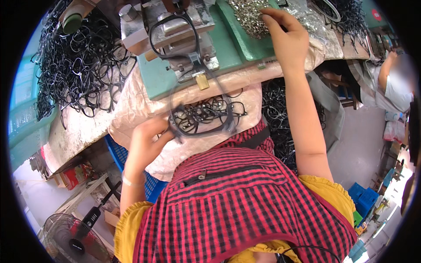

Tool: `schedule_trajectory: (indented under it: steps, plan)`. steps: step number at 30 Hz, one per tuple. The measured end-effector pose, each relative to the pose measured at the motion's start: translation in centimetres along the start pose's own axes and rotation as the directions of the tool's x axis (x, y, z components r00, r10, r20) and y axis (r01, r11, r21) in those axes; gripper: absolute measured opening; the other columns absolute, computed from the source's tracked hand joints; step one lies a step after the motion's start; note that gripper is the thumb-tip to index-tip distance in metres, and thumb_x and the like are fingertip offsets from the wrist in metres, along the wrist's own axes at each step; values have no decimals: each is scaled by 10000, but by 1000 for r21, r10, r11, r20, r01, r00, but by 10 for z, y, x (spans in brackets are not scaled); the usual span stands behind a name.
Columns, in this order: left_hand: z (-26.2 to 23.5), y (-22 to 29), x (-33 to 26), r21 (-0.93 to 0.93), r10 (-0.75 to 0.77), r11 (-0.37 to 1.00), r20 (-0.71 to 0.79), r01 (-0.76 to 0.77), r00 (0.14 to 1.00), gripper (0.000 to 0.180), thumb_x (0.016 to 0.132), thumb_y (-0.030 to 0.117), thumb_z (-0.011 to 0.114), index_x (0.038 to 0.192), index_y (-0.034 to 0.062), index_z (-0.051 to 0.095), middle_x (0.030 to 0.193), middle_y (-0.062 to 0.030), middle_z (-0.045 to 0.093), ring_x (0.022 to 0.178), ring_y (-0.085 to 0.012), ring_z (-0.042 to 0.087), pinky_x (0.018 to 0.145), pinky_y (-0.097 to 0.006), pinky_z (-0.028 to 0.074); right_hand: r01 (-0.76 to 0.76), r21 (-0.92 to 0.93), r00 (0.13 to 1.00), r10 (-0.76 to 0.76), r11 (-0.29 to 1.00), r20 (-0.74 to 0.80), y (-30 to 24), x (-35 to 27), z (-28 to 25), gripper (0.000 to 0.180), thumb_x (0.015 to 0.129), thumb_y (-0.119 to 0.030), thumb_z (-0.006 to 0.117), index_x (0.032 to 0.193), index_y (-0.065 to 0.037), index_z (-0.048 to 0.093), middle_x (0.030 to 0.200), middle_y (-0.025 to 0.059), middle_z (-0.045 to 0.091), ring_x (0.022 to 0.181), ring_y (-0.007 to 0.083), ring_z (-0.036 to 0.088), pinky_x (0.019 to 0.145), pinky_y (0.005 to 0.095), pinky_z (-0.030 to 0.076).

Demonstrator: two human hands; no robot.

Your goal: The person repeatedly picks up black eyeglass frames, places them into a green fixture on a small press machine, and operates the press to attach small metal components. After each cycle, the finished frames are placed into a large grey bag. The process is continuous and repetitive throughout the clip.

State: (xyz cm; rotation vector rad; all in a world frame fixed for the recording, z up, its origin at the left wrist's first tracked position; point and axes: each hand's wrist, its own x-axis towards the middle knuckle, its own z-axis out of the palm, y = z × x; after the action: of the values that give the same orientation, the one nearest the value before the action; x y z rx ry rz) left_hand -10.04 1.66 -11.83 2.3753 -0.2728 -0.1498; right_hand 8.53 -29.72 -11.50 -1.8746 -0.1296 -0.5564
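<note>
My left hand (pixel 150 141) pinches the lower rim of a black eyeglass frame (pixel 196 33). One rim of the frame lies over the metal block of a small bench press (pixel 204 15), and the lower rim looks smeared by motion. Below it, several dark frame pieces (pixel 199 114) lie on the brown paper over my lap. At the upper right my right hand (pixel 291 41) reaches to a heap of small shiny metal parts (pixel 249 19) in a green tray (pixel 250 51). Its thumb and index finger are bent together at the heap's edge; anything between them is too small to make out.
A large tangle of black frames (pixel 81 65) fills the left of the paper-covered table (pixel 79 136), beside a turquoise basket (pixel 26 131). More frames (pixel 276 118) hang below the table's right side. A fan (pixel 76 241) stands lower left. Another person (pixel 399 76) sits far right.
</note>
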Motion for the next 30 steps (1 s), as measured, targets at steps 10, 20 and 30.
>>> schedule_trajectory:
  steps: [10,20,30]
  plan:
    - [-203,-41,5,776,229,611,-363,157,903,469,815,48,733,1255,26,571,1167,-79,662,1021,-178,616,881,-279,478,-84,-65,996,84,994,-4,4,-15,-18,182,863,-82,721,1039,-46,752,964,24,731,903,86,642,830,230,489]
    - [117,3,58,114,479,841,293,-528,827,228,813,135,609,998,171,737,877,-61,603,829,-261,618,694,-387,507,70,393,981,-136,917,141,-92,9,45,285,768,-24,720,1047,-8,660,846,20,679,825,104,638,799,246,491]
    - [14,24,49,-272,204,960,524,-64,827,155,928,157,671,990,16,664,793,-137,668,681,-244,675,600,-366,504,-178,553,964,32,814,263,-111,-2,58,443,793,-20,713,1204,30,554,861,21,672,852,72,595,863,233,454]
